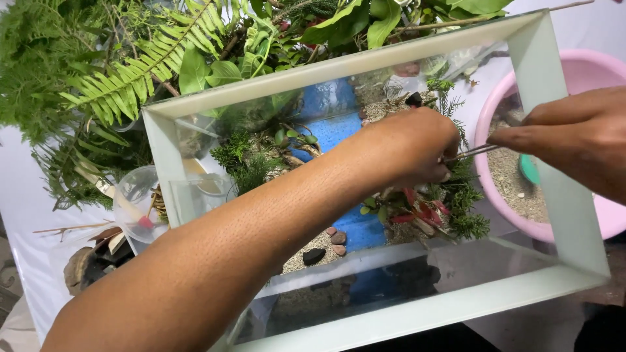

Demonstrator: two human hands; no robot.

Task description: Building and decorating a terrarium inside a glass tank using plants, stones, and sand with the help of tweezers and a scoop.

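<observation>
- Glass tank (554, 85) on the counter: sand, blue strip (365, 231), pebbles and small plants already laid.
- Left hand (417, 146) inside, fingers clenched by the red plant (417, 212).
- Right hand (567, 133) pinches tweezers (473, 153).
- Beyond, pink bowl (587, 68), loose ferns (117, 78) unused.

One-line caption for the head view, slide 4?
Left hand reaches into glass tank; right hand holds tweezers.

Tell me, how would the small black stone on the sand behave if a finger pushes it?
The black stone looks smooth and rounded, so it would probably slide or roll a little. It lies on loose sand, which may slow it. It seems hard, unlikely to break.
</observation>
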